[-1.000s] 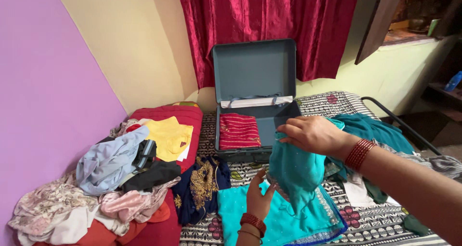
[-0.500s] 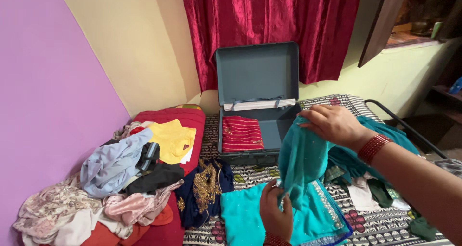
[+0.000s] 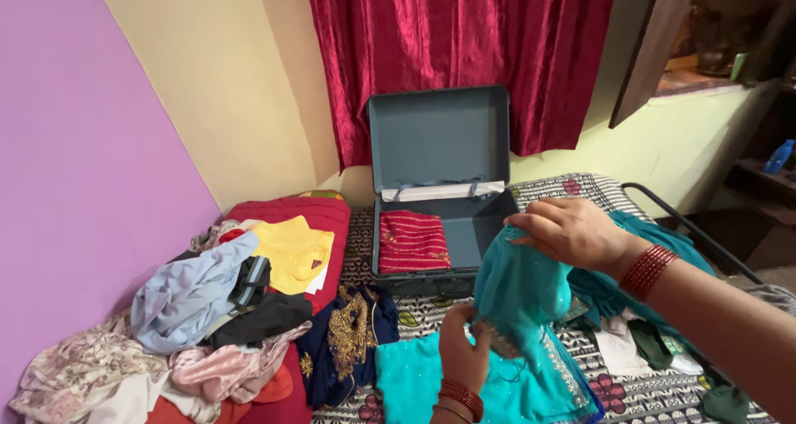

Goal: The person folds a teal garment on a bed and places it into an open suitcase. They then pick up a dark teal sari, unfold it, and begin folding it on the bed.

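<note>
Head view shows a teal cloth (image 3: 522,287) held up over the bed (image 3: 580,188), with the right hand (image 3: 572,232) pinching its top edge and the left hand (image 3: 461,349) closed on its lower fold at about 7 o'clock from the right; both hands have their grip clamped on the fabric. Beneath it a second turquoise garment (image 3: 414,378) lies flat on the patterned bedsheet (image 3: 638,387). At 12 o'clock from the cloth an open grey suitcase (image 3: 439,134) stands on the bed, its lid upright, a folded red striped garment (image 3: 412,242) inside on the left. At 9 o'clock lies a navy embroidered piece (image 3: 348,324), then a heap of mixed clothes (image 3: 199,308) by the purple wall (image 3: 75,184). Behind the suitcase hangs a crimson curtain (image 3: 464,43) against a cream wall (image 3: 232,84)
</note>
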